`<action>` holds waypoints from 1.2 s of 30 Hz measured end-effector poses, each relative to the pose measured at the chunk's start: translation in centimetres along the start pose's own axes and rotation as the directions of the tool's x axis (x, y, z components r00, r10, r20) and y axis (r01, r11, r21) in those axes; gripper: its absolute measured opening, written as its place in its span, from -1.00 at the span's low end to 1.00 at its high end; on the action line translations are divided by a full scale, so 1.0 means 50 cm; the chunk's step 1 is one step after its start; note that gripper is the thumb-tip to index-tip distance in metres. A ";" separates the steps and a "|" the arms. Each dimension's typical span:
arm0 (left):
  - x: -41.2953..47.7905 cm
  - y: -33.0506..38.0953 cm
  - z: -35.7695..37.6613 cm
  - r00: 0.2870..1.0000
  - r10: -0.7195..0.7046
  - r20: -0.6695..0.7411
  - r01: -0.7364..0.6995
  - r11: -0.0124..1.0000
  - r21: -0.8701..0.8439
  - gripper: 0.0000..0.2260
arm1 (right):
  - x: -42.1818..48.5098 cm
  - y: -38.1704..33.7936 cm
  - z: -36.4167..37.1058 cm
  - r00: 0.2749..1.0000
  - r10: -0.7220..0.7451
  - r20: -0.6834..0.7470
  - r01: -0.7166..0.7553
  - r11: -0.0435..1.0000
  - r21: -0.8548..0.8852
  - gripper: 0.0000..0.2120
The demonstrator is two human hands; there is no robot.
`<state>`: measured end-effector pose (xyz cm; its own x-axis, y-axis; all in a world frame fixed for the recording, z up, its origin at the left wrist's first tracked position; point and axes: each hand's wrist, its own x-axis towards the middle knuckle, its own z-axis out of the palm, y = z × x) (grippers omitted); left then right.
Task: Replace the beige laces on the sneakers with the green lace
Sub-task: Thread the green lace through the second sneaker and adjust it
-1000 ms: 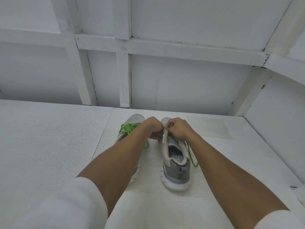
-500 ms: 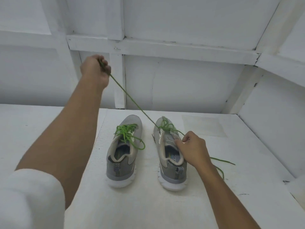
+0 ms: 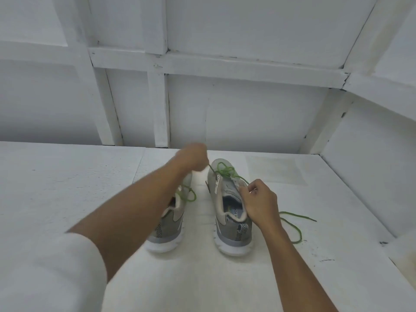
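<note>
1. Brought left hand (image 3: 191,159) down from the high pull; now clenches thin green cord lace (image 3: 225,171) above grey mesh sneaker (image 3: 231,224) toe.
2. Pinches same lace beside the tongue with right hand (image 3: 258,201).
3. Reads as slack drawn through; next eyelet due.

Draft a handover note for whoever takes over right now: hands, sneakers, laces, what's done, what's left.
Left hand: blurred, over the toes, grips a strand of the green lace.
Right hand: grips the right sneaker at its eyelet edge.
Lace's other end trails on the table, right of that sneaker.
Left sneaker: green-laced, ends loose.
Done: no beige lace visible on either.
Left: likely finish threading the right sneaker, tighten, tie both.
</note>
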<state>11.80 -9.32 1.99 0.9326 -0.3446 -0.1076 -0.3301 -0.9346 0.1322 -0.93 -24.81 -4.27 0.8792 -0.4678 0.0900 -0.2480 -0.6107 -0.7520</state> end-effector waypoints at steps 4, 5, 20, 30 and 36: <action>0.013 -0.078 -0.134 0.952 -0.130 -0.277 0.106 0.990 -0.098 -0.82 | 0.000 0.000 0.000 1.000 -0.001 0.001 0.001 1.000 0.001 -0.72; 0.017 -0.091 -0.164 0.927 -0.164 -0.336 0.126 0.983 -0.131 -0.82 | 0.000 0.000 0.000 1.000 -0.001 0.000 0.001 1.000 0.000 -0.71; 0.008 0.025 0.064 0.993 0.110 0.032 -0.113 0.987 0.111 -0.68 | 0.002 0.002 0.003 1.000 0.004 0.004 -0.004 1.000 -0.006 -0.72; 0.011 -0.039 -0.026 0.980 0.007 -0.199 0.020 0.991 0.134 -0.93 | 0.001 0.002 0.003 1.000 -0.008 0.000 0.008 1.000 0.017 -0.75; 0.013 -0.026 -0.019 0.985 0.019 -0.170 -0.014 0.999 0.033 -0.81 | 0.001 0.004 0.002 1.000 -0.012 -0.007 0.012 1.000 0.015 -0.74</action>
<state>12.97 -8.22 2.69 0.9374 -0.3423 0.0642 -0.3474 -0.9323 0.1011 -0.88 -24.88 -4.50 0.8792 -0.4651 0.1037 -0.2312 -0.6067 -0.7606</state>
